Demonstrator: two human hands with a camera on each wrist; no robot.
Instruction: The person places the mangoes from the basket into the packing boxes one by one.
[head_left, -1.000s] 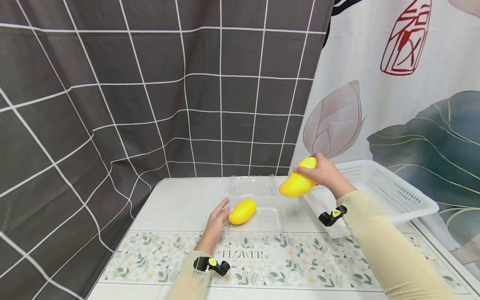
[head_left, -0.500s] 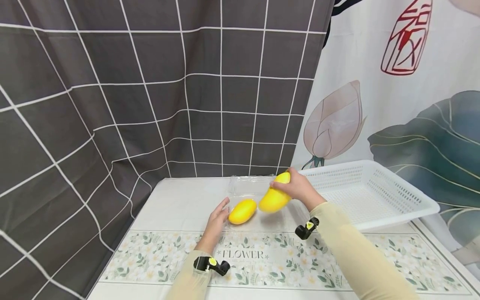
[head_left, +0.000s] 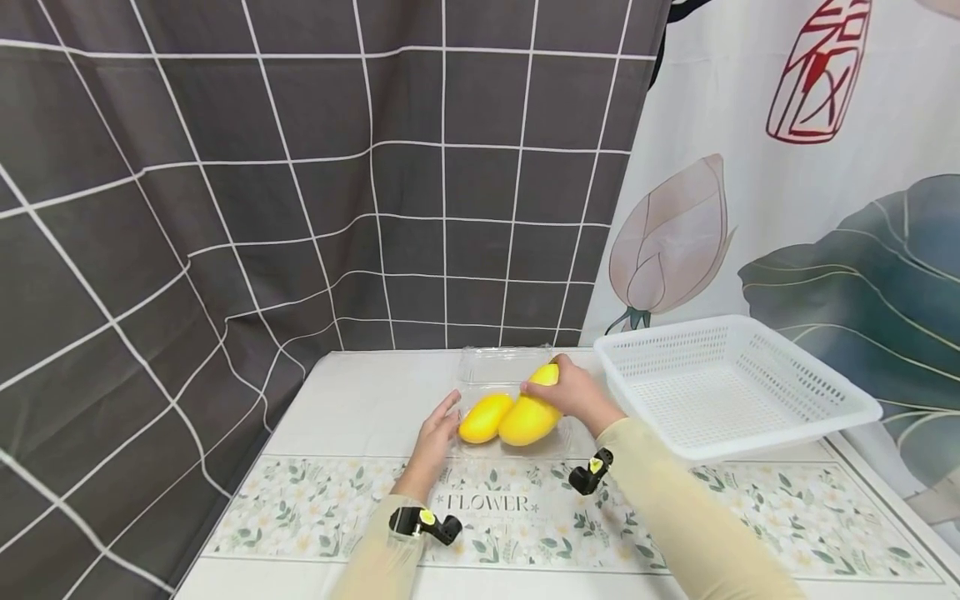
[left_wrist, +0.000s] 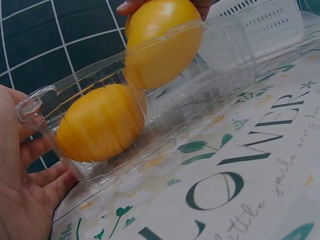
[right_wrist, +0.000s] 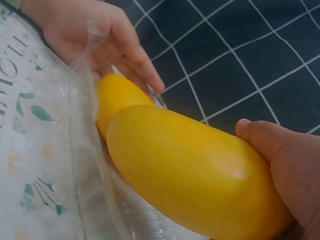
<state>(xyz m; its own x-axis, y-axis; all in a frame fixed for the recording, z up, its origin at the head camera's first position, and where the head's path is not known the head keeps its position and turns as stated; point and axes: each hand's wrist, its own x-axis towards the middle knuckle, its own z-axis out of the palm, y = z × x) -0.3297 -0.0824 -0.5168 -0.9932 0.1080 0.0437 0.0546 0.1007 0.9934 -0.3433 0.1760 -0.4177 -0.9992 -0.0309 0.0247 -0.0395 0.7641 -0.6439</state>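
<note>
My right hand grips a yellow mango by its upper end, tilted, with its lower end down inside a clear plastic clamshell box. Another mango lies in the left end of that box, right beside the held one. The left hand rests against the box's left end, fingers extended along the wall, as the left wrist view shows. In the right wrist view the held mango overlaps the lying one, and my thumb presses on its side.
The box's clear lid lies folded back toward the dark grid curtain. A white perforated basket stands to the right. Under the hands runs a floral printed strip on the white table covering.
My right hand has carried the mango left and down from beside the basket into the box, next to the other mango. The left hand keeps its place at the box's left end.
</note>
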